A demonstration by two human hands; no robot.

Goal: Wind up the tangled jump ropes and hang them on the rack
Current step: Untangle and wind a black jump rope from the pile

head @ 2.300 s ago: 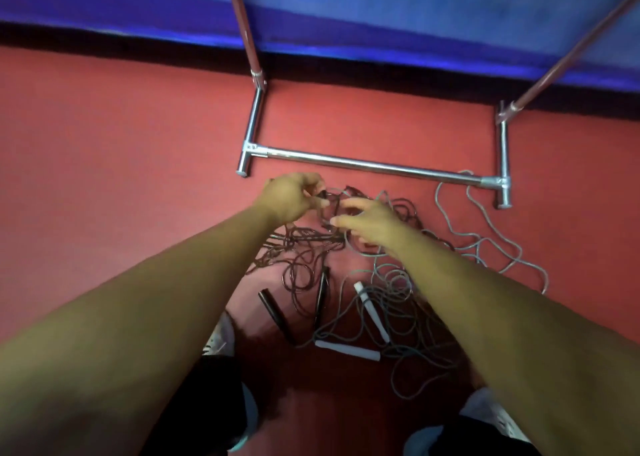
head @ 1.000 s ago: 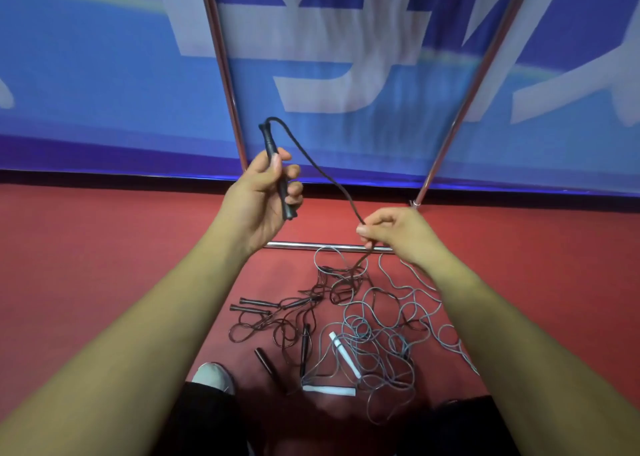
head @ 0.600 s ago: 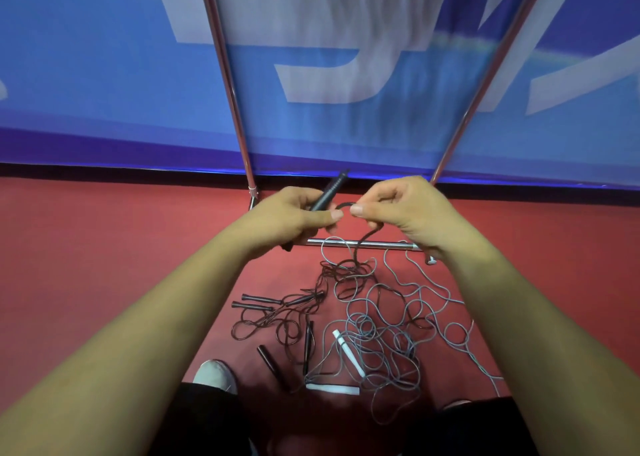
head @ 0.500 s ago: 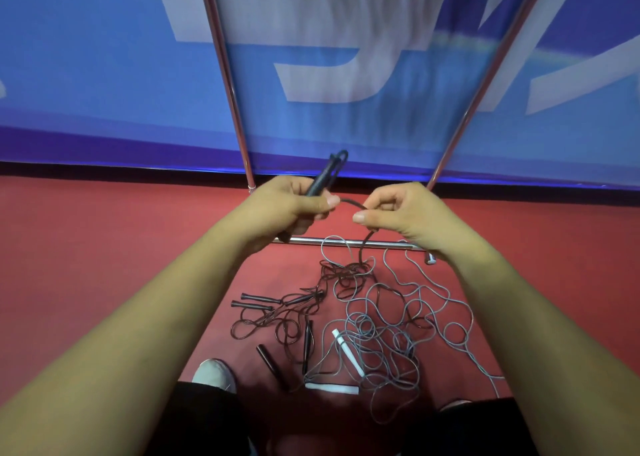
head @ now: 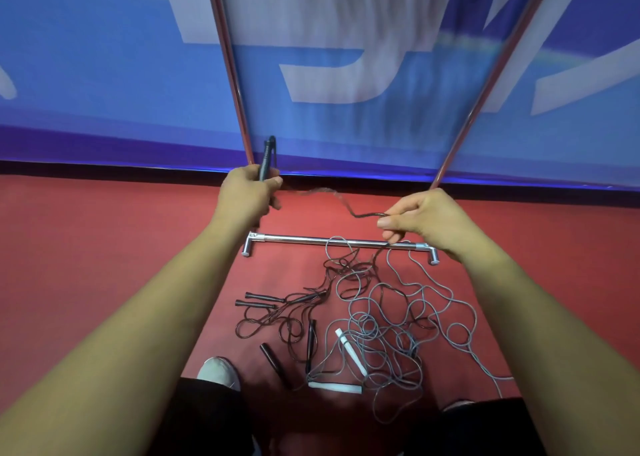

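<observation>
My left hand (head: 247,194) grips an upright black jump rope handle (head: 267,156) with a loop of cord beside it. The dark cord (head: 341,201) runs from that hand to my right hand (head: 420,218), which pinches it between thumb and fingers, and then drops to the floor. Below lies a tangle of dark ropes (head: 294,312) with several black handles and a grey rope (head: 391,320) with two white handles (head: 349,350). The metal rack stands behind, with its base bar (head: 311,240) on the floor and two slanted posts (head: 228,64).
The floor is red. A blue banner with white characters (head: 346,57) hangs behind the rack. My white shoe (head: 218,369) and dark trouser legs are at the bottom edge, right next to the rope pile.
My hands have moved apart: the right hand slid out to the right along the cord, and the left hand tipped the handle upright. The stretch of cord between them is longer.
</observation>
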